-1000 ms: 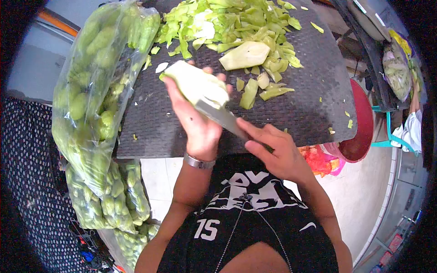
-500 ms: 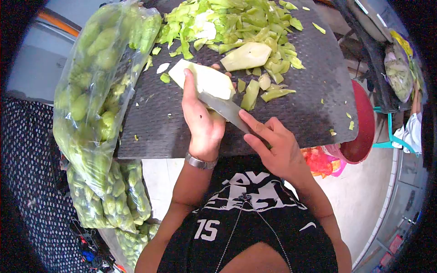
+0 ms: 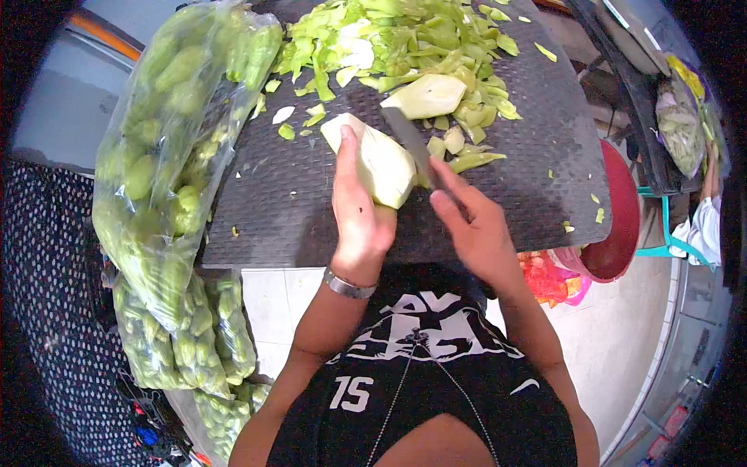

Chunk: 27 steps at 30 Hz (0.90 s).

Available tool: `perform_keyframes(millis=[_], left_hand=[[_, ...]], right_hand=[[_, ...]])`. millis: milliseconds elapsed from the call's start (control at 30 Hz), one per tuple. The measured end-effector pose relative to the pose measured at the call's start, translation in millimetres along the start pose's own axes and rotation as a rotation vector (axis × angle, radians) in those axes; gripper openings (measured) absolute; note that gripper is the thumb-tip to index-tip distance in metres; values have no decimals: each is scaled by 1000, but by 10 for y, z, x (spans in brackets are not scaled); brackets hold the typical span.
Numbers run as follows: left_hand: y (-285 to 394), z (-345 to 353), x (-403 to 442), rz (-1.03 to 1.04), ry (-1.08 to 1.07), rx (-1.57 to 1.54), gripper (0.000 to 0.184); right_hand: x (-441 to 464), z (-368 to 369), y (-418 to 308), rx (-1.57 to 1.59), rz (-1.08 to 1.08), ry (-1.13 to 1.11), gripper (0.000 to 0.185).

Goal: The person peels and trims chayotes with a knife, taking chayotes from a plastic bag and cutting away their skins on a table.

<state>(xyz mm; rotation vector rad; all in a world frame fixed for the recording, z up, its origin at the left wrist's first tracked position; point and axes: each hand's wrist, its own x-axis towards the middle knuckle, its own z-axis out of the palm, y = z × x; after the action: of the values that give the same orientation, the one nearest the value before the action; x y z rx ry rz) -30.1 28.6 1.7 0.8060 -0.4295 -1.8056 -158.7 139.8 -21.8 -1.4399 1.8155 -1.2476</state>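
My left hand point(image 3: 359, 206) is wrapped round a pale peeled vegetable point(image 3: 377, 162), thumb along its top. In my right hand point(image 3: 475, 226) is a knife point(image 3: 411, 140), its blade pointing up and left just beside the vegetable's right side. The handle is mostly hidden by my fingers. Beyond the blade, a second peeled vegetable point(image 3: 426, 96) lies on the dark woven tabletop point(image 3: 529, 171). A large heap of green peelings point(image 3: 389, 39) is behind it, with loose pieces scattered around.
A clear plastic bag of green vegetables point(image 3: 167, 140) lies along the table's left edge. More filled bags point(image 3: 183, 342) are below it. At the right are a red tub point(image 3: 618, 226), a teal stool point(image 3: 661, 226) and part of another person's arm point(image 3: 710, 175).
The peeled vegetable has moved right and turned more upright in my left hand. The knife has come off its surface and swung up to its right side. Extra peel pieces lie left of it.
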Motion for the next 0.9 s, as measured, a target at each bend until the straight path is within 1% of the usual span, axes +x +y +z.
perform_keyframes(millis=[33,100,133,233,267,367,467,533,600,667,767,900], left_hand=[[44,-77,32,-108,-61,-42,36],[163,-221,96,-322,-186,-127,36],[184,-278,122,-392,-205,-237,30],[164,-296,165,-390,-172,-75,30],[154,-286,167,-349,-148,-37,35],[252,-159,127,-382,-129,-34,40],[259,-140,129,-437,-193,-13,41],[224,-130,111,-450,-200,13,41],[207,-117,92,-461,-202,22,42],[211,-95,65,-471,-198,14,42],[220,-108,66,-458,-195,-24,43],[252,-145,60,-394,-184,19,45]], right_hand=[[51,-39,-63,95,80,-15,50],[91,-250,-278,302,467,-146,50],[104,-264,-251,388,492,-126,52],[122,-328,-228,397,489,-82,52],[118,-341,-211,361,464,-71,52],[96,-363,-213,368,491,-47,51],[59,-401,-95,359,551,-56,55],[36,-361,36,155,455,-10,56],[8,-338,98,-69,292,46,57],[-42,-314,89,-311,62,112,57],[-9,-375,-67,-486,102,-102,58],[56,-461,-75,-660,-150,-98,54]])
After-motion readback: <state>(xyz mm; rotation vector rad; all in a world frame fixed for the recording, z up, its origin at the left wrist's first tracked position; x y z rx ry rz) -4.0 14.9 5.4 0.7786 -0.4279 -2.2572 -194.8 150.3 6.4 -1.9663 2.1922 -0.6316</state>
